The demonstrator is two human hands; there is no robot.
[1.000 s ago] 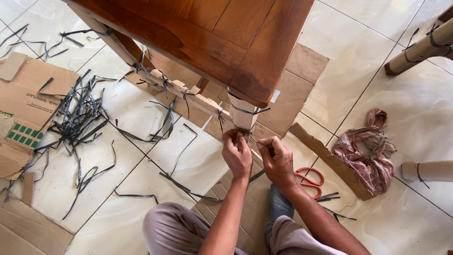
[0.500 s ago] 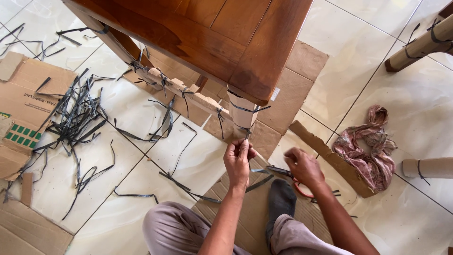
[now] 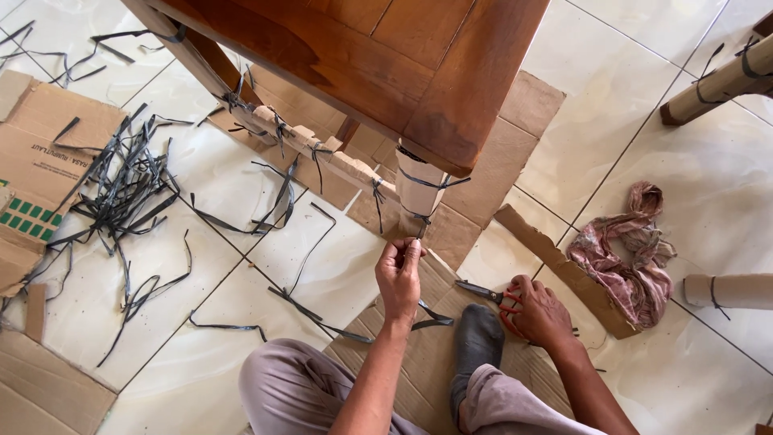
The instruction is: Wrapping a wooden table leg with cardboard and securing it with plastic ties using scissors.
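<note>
Strap point(image 3: 422, 226), black plastic, runs from the cardboard-wrapped table leg point(image 3: 420, 187) at frame centre down to the left hand point(image 3: 400, 274), which pinches its end. Lower right, the right hand point(image 3: 541, 310) grips red-handled scissors point(image 3: 489, 295) on floor cardboard point(image 3: 431, 366).

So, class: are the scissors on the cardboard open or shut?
Shut: the scissors show one narrow closed point, while the right hand covers the red handles.
</note>
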